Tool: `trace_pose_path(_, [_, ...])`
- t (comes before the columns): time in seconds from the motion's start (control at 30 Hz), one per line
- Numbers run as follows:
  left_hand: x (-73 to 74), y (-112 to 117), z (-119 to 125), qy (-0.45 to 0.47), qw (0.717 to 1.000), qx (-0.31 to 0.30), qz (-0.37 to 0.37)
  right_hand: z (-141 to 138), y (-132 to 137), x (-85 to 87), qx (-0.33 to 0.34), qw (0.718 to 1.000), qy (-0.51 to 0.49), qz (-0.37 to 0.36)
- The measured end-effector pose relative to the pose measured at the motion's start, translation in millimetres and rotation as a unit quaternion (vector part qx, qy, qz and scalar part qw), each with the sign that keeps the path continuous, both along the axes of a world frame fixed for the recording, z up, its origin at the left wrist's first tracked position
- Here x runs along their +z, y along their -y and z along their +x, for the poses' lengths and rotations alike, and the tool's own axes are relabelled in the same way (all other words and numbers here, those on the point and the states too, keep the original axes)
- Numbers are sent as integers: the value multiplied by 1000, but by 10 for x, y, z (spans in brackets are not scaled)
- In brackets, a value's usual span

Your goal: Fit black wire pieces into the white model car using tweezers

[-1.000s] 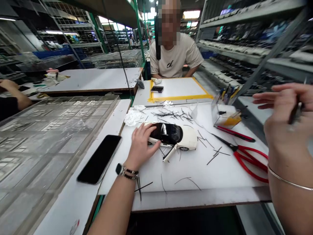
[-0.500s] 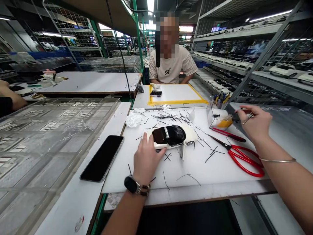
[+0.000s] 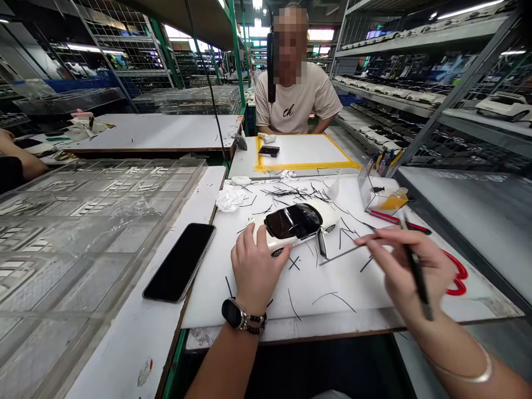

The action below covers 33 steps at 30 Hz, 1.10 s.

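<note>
While the left hand (image 3: 255, 269) curves its fingers over the left end of the white model car (image 3: 294, 221), its thumb lies against the car's near side in a loose grasp, seen in the head view. The car stands on its wheels on the white work surface (image 3: 249, 332), in the middle of the scene, with an open door (image 3: 322, 244) jutting toward the near side.

To the right of the car, the right hand (image 3: 434, 271) pinches a thin dark strip (image 3: 338, 254) between thumb and forefinger. The strip's left end lies close to the tip of the door; whether they touch, I cannot tell. A slim black tool (image 3: 418, 277) also crosses this hand, slanting over its fingers.

Behind the right hand show the red handles (image 3: 460, 272) of scissors, partly hidden. Farther off are a red-and-black tool (image 3: 419, 226) and a clear box (image 3: 366, 188). Loose dark strips (image 3: 295, 193) lie scattered beyond the car and around it, and crumpled white wrapping (image 3: 228, 199) sits at far left. Left of the work surface, a phone (image 3: 179, 263) lies beside a clear compartment tray (image 3: 103, 280). Across the far table, edged with yellow tape (image 3: 311, 166), is a person (image 3: 305, 105) in a pale T-shirt.
</note>
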<state>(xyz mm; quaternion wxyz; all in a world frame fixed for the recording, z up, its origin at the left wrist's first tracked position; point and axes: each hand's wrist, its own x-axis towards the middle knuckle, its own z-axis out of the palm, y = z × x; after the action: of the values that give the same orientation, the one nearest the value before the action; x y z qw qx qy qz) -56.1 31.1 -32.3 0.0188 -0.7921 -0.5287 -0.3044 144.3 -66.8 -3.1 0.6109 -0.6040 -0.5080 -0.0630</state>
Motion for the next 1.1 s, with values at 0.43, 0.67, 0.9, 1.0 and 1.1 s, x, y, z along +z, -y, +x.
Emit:
trace_pose_path(0.43, [-14, -3, 5, 8, 1000, -5, -19, -52, -711, -183, 11, 999, 33, -29])
trace_pose_path(0.67, [6, 12, 11, -29, 999, 15, -34, -72, -740, -211, 17, 998, 54, -20])
trace_pose_path(0.9, [-9, 18, 21, -33, 999, 16, -29, -56, -763, -243, 13, 998, 52, -16])
trace_pose_path(1.0, [-28, 2, 0, -26, 999, 13, -18, -66, -754, -231, 17, 998, 53, -20])
trace_pose_path(1.1, [7, -19, -23, -13, 1000, 10, 13, -40, -676, -99, 13, 999, 26, 21])
